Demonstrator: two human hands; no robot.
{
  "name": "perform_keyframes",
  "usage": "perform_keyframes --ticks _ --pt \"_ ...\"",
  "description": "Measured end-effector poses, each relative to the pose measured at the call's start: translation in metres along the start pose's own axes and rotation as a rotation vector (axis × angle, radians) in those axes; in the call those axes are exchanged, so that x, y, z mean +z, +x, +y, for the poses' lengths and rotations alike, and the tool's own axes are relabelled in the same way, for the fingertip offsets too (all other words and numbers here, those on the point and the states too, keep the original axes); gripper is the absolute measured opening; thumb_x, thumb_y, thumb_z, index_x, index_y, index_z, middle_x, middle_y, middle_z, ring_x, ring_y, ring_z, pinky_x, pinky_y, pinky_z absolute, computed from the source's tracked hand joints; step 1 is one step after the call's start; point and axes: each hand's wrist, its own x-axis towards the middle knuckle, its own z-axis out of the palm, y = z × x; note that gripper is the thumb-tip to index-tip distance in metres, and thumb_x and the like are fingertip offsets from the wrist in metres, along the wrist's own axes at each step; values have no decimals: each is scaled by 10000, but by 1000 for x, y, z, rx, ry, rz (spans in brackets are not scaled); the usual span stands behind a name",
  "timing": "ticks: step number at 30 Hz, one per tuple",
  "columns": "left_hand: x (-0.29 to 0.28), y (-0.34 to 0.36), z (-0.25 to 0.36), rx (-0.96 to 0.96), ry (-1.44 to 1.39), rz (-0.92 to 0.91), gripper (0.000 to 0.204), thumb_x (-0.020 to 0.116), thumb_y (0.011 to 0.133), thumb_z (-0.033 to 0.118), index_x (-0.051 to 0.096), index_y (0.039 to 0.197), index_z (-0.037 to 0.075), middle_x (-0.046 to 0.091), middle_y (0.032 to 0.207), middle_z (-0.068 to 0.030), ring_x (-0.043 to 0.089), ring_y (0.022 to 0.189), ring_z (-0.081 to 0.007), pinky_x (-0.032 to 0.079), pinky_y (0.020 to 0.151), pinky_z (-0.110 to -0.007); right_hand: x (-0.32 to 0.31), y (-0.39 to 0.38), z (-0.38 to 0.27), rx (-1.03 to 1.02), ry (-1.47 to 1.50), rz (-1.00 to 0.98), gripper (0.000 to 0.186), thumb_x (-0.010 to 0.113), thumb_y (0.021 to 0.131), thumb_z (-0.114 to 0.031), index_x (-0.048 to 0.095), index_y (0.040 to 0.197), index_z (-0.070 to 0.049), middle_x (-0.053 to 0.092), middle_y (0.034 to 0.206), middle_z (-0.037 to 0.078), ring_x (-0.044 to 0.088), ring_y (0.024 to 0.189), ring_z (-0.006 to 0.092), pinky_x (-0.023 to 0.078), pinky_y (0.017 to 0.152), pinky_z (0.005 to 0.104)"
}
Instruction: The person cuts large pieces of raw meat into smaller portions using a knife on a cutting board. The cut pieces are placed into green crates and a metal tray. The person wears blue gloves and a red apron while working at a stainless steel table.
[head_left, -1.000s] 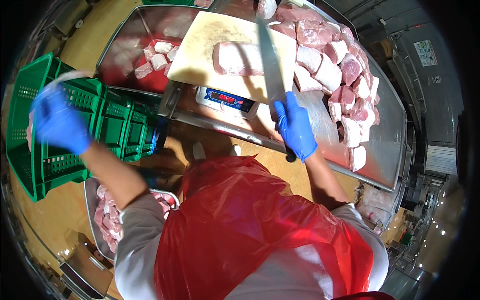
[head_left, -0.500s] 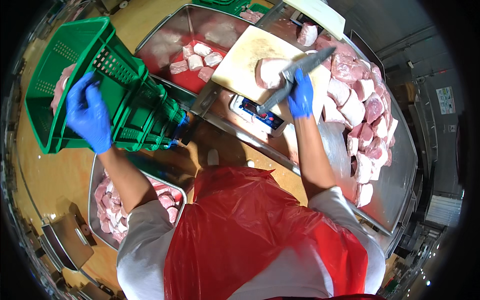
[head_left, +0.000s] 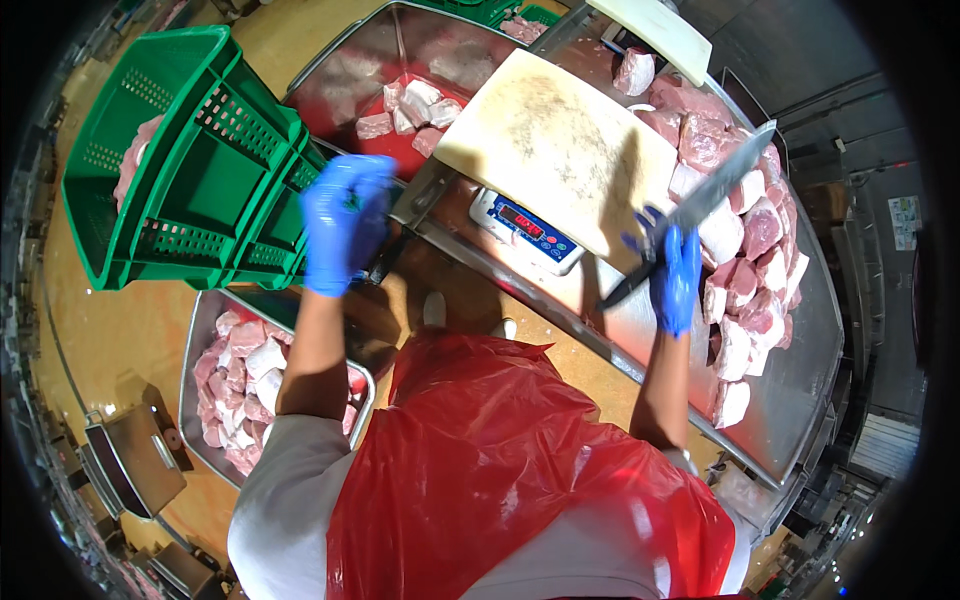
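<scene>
Moved since half a second ago: left hand (head_left: 345,225), drawn in from the green crates toward the cutting board (head_left: 550,140); knife (head_left: 715,190), swung from over the board to beyond its right-hand edge; block of meat, gone from the board's surface.

Left hand: gloved in blue, near left of the board, apart from it; fingers curled, small gap beside the thumb; cannot tell whether anything is held.

Right hand: gloved in blue, closed round the knife's dark handle at the board's near right corner; blade slanting away rightward, above the heaped meat (head_left: 740,220).

Scale: one, white with blue panel (head_left: 535,232), partly under the board's near edge.

Metal tub (head_left: 330,60): far left of the board, holding small meat pieces (head_left: 403,118).

Green crates (head_left: 200,170): well left of the board, one with meat (head_left: 137,160) inside.

Metal table (head_left: 790,330): under and right of the board, bearing the heap.

Metal bin (head_left: 375,385): low, near left of the board, filled with cut meat (head_left: 240,390).
</scene>
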Motion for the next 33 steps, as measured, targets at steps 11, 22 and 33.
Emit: perform_keyframes --ticks 11,22,33 --pt "282 -33 166 310 -634 -870 181 617 837 -22 691 1002 -37 713 1020 -180 697 891 -280 563 775 -364 -174 -227 58 103 -65 694 373 497 1062 -258 459 1338 -10 628 1215 208 657 1084 319 611 836 461" --pt "656 -3 181 731 424 -809 1050 754 805 409 143 1584 58 210 1596 -279 203 1489 -447 189 1156 -670 -209 -349 120 243 35 1139 300 541 1046 -228 527 1254 -13 658 1090 126 675 952 225 586 796 366" --pt "705 7 174 677 369 -978 911 857 657 393 441 1366 -2 642 1183 -257 639 1117 -383 485 955 -510 -226 -370 135 254 37 1227 315 529 1049 -233 517 1271 -10 655 1104 144 680 970 246 594 790 381"
